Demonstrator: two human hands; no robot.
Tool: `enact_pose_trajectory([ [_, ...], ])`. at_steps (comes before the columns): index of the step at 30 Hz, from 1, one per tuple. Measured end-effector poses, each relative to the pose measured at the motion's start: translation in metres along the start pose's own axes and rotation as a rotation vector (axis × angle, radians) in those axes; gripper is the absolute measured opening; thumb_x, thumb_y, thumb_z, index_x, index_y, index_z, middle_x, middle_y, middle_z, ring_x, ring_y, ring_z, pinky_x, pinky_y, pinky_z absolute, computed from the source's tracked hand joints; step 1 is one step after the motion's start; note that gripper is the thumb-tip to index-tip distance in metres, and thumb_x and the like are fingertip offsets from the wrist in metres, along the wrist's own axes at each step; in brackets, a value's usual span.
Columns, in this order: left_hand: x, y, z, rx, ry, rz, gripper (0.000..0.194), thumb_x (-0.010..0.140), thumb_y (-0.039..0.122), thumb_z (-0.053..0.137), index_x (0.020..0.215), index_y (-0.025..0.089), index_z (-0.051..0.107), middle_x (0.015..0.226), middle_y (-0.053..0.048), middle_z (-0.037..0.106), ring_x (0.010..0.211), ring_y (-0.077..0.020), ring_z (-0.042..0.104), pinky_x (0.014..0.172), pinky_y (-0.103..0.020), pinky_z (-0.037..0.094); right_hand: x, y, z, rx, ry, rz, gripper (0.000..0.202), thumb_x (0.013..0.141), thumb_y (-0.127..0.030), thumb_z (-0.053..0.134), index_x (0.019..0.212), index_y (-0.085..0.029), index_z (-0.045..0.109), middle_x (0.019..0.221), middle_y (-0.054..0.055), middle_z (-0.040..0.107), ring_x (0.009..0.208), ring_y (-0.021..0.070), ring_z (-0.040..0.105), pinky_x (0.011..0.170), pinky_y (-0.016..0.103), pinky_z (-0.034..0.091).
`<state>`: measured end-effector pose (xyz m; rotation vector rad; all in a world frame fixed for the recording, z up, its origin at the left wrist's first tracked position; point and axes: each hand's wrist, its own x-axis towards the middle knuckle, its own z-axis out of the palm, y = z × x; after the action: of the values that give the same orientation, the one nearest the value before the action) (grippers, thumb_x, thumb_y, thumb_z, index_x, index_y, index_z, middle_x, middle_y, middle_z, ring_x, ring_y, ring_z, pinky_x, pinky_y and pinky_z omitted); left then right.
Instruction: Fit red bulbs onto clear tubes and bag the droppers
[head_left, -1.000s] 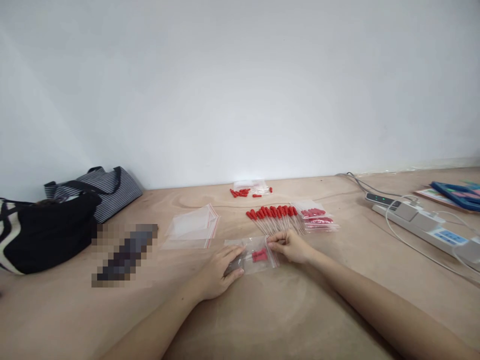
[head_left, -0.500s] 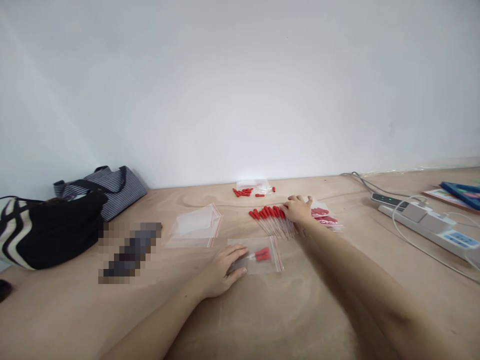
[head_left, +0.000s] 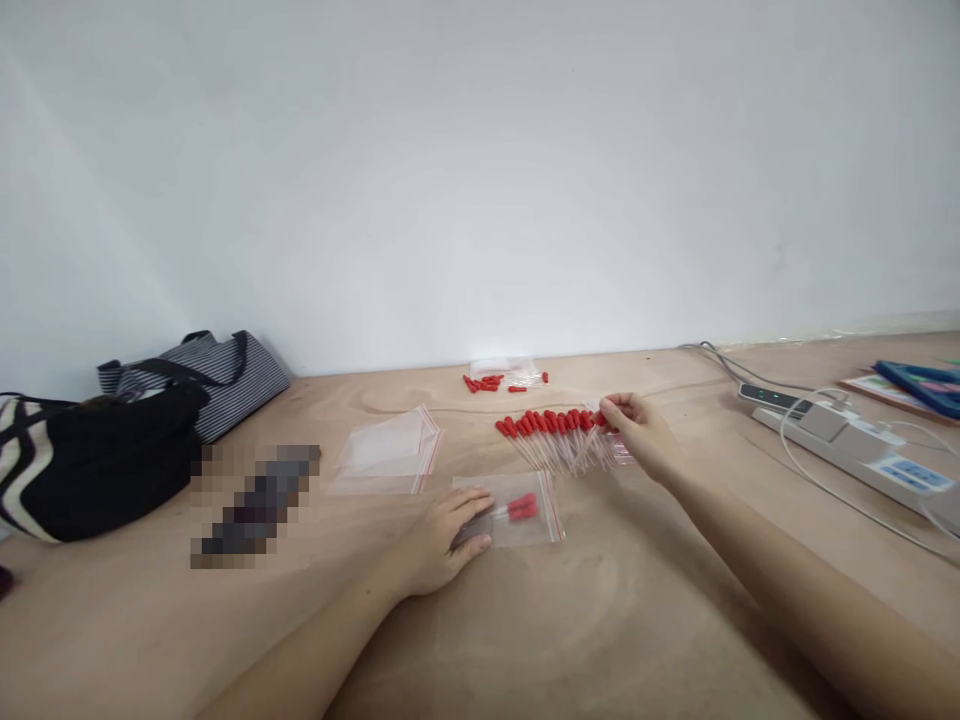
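Observation:
My left hand (head_left: 450, 538) lies with thumb and fingers apart on the left end of a clear zip bag (head_left: 540, 482). Inside the bag are droppers with red bulbs (head_left: 523, 507), their tubes partly under my fingers. Farther back, a row of glass droppers (head_left: 551, 423) lies side by side, red rubber bulbs away from me and tubes towards me. At the row's right end my right hand (head_left: 639, 428) pinches the red bulb of one dropper (head_left: 601, 419). Behind that hand, filled zip bags (head_left: 621, 450) are mostly hidden.
Flat zip bags (head_left: 386, 445) lie left of the row. Loose red bulbs (head_left: 484, 383) and glass tubes lie near the wall. A power strip (head_left: 855, 450) with cables stands right. At left are a black bag (head_left: 112, 460), a striped bag (head_left: 244, 385) and a pixelated object (head_left: 259, 500).
My right hand has shifted right along the row, from above the droppers to the bulb at the end. More bulbs show now. My left hand stays on the bag.

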<state>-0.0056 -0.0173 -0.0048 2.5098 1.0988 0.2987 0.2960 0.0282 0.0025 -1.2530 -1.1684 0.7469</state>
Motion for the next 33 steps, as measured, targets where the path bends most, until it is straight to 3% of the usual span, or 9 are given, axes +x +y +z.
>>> enact_pose_trajectory([
  [5, 0.000, 0.003, -0.001, -0.015, -0.008, -0.011, 0.040, 0.084, 0.032, 0.044, 0.122, 0.020, 0.044, 0.131, -0.008, 0.042, 0.120, -0.0207, 0.038, 0.100, -0.039, 0.031, -0.041, 0.013, 0.013, 0.133, 0.009, 0.116, 0.041, 0.062, -0.056, 0.061, 0.073, -0.018, 0.050, 0.063, 0.001, 0.060, 0.054, 0.0119, 0.055, 0.055, 0.025, 0.042],
  [10, 0.000, 0.002, -0.001, -0.012, 0.009, 0.001, 0.040, 0.084, 0.032, 0.044, 0.121, 0.020, 0.045, 0.130, -0.008, 0.044, 0.120, -0.0216, 0.039, 0.100, -0.040, 0.032, -0.057, 0.018, 0.023, 0.251, 0.040, 0.244, 0.043, 0.056, -0.054, 0.065, 0.073, -0.018, 0.050, 0.061, 0.000, 0.059, 0.054, 0.0120, 0.055, 0.055, 0.024, 0.042],
  [14, 0.000, 0.001, 0.000, 0.000, 0.005, 0.008, 0.041, 0.083, 0.032, 0.044, 0.122, 0.018, 0.045, 0.130, -0.009, 0.043, 0.120, -0.0217, 0.039, 0.100, -0.040, 0.032, -0.065, 0.020, 0.027, 0.296, -0.090, 0.322, 0.038, 0.060, -0.050, 0.066, 0.075, -0.018, 0.051, 0.065, 0.000, 0.062, 0.056, 0.0115, 0.056, 0.057, 0.023, 0.041],
  [21, 0.001, 0.002, 0.000, -0.001, 0.011, 0.012, 0.040, 0.083, 0.032, 0.045, 0.121, 0.018, 0.045, 0.130, -0.009, 0.044, 0.119, -0.0211, 0.039, 0.099, -0.039, 0.033, -0.072, 0.025, 0.028, 0.054, -0.391, 0.150, 0.028, 0.057, -0.038, 0.071, 0.068, -0.016, 0.059, 0.063, -0.001, 0.060, 0.055, 0.0096, 0.051, 0.054, 0.022, 0.039],
  [27, 0.001, 0.001, 0.000, 0.006, 0.012, 0.017, 0.040, 0.084, 0.033, 0.044, 0.122, 0.019, 0.045, 0.130, -0.008, 0.043, 0.120, -0.0204, 0.039, 0.100, -0.039, 0.032, -0.073, 0.021, 0.032, -0.099, -0.572, 0.002, 0.025, 0.069, -0.038, 0.061, 0.079, -0.017, 0.068, 0.074, 0.004, 0.066, 0.067, 0.0152, 0.057, 0.062, 0.027, 0.043],
  [33, 0.002, -0.002, 0.002, -0.005, 0.022, 0.023, 0.040, 0.083, 0.032, 0.045, 0.122, 0.020, 0.045, 0.130, -0.008, 0.044, 0.120, -0.0211, 0.038, 0.101, -0.040, 0.031, -0.075, 0.025, 0.044, -0.133, -0.637, -0.051, 0.020, 0.067, -0.036, 0.063, 0.070, -0.016, 0.068, 0.066, 0.003, 0.063, 0.058, 0.0120, 0.053, 0.055, 0.023, 0.040],
])
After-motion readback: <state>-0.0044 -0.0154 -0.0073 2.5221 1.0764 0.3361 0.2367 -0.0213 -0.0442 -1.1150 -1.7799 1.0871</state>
